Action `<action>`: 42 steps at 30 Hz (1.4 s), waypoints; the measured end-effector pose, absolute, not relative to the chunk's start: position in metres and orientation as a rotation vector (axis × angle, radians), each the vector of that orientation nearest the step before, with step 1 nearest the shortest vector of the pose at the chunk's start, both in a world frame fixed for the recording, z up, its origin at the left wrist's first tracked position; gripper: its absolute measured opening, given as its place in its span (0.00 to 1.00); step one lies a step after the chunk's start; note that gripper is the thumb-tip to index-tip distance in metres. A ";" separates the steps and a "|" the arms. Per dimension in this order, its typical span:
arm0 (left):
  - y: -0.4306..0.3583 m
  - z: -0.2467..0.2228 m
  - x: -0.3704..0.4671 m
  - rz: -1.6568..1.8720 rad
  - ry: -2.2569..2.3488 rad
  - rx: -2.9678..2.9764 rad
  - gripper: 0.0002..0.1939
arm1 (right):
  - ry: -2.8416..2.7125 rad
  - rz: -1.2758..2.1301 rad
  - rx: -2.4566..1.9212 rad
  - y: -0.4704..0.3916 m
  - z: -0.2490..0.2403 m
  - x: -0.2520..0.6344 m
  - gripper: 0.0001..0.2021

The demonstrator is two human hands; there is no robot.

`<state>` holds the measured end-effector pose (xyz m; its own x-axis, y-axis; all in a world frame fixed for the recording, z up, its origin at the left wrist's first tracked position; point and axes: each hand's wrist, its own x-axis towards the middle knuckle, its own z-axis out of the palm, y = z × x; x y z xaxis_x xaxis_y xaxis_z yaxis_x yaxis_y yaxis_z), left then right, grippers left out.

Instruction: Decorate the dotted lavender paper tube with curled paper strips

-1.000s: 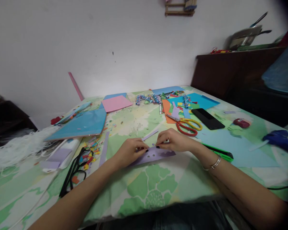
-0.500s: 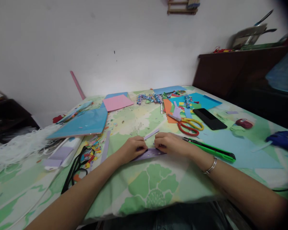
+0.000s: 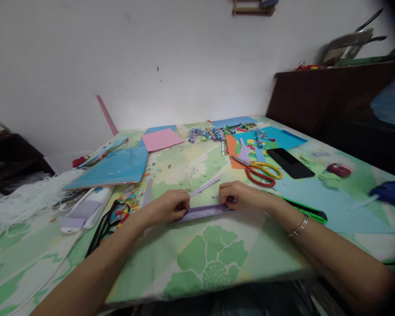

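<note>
Strip [image 3: 204, 212] of purple paper, punched with small holes, lies flat on the tabletop [image 3: 217, 259] right in front of me, stretched between my two hands.

Going from the left: a black pair of glasses [image 3: 102, 228] sits beside a heap of coloured scraps [image 3: 127, 202], well clear of my forearm for now. I judge that a wide elbow swing could sweep those scraps over the edge or snag the glasses.

My left hand [image 3: 166, 207] has its grip closed on the strip's left end, fingertips curled down over it. My right hand [image 3: 242, 196] pinches the right end in the same way, a bangle [image 3: 299, 226] on that wrist. With both ends held and the paper this thin, I think pulling the hands apart unevenly could tear it at one of the holes, and pressing inward could buckle or crease it off line.

A loose purple sliver [image 3: 204, 186] lies just beyond the strip; a careless push could knock it away among the clutter.

Further right, a green cutter [image 3: 307, 213] rests close beside my right forearm. I cannot tell whether its blade is out, so dragging the arm back across it is the risk I would watch most. Scissors [image 3: 260, 171] and a phone [image 3: 289, 162] lie farther off.
</note>
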<state>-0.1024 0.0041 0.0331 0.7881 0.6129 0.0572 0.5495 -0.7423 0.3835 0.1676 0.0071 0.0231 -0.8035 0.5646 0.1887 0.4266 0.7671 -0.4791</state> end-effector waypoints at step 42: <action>-0.018 0.020 -0.111 0.465 0.928 2.171 0.15 | -2.098 1.146 -0.963 -0.018 0.000 0.164 0.21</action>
